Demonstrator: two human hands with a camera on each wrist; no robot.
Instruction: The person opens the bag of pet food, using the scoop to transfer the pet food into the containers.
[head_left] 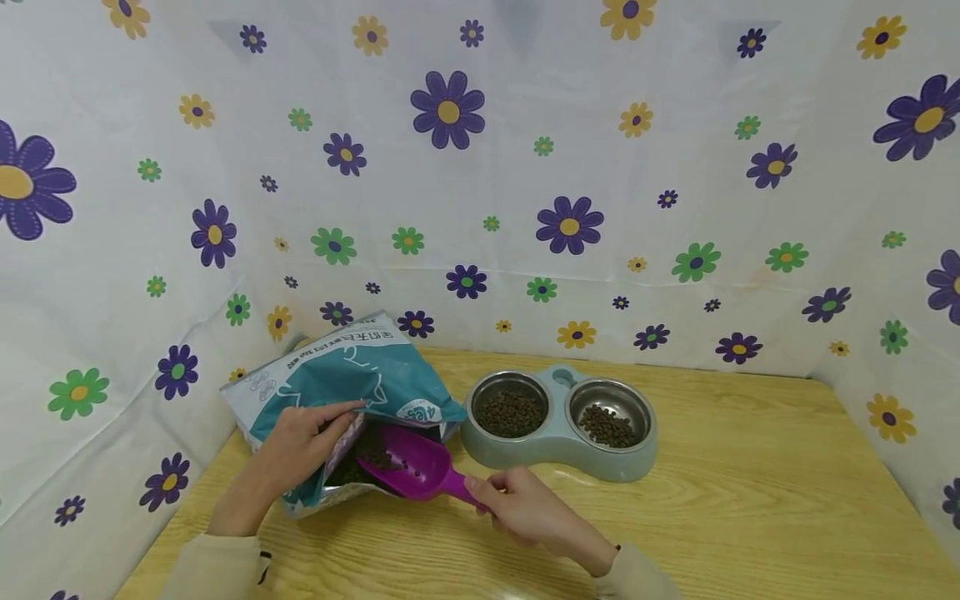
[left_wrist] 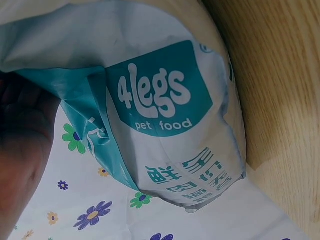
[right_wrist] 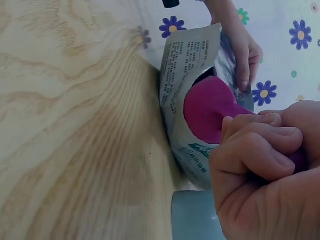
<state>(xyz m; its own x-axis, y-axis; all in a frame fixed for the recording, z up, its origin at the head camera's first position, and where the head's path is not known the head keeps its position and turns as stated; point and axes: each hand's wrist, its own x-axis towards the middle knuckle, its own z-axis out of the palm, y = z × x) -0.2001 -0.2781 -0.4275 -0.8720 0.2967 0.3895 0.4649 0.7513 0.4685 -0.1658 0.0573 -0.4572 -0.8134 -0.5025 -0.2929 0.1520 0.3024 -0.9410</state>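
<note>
A teal and white pet food bag (head_left: pixel 375 367) lies on its side at the left of the table, its mouth facing the person. My left hand (head_left: pixel 296 446) holds the bag's edge at the mouth, with fingers over the outside; its fingertips are partly hidden in the left wrist view. In my right hand (head_left: pixel 528 508) is the handle of a magenta scoop (head_left: pixel 420 462), gripped with curled fingers. The scoop's front is inside the bag mouth, with brown kibble (head_left: pixel 378 454) in it. The right wrist view shows the scoop's underside (right_wrist: pixel 207 110) against the opening.
Right of the bag stands a blue-grey double feeder (head_left: pixel 558 446) with two metal bowls. Kibble sits in the left bowl (head_left: pixel 512 414) and, in a smaller heap, in the right bowl (head_left: pixel 607 425). A flower-patterned cloth (head_left: pixel 495 183) hangs around the wooden table (head_left: pixel 750 483).
</note>
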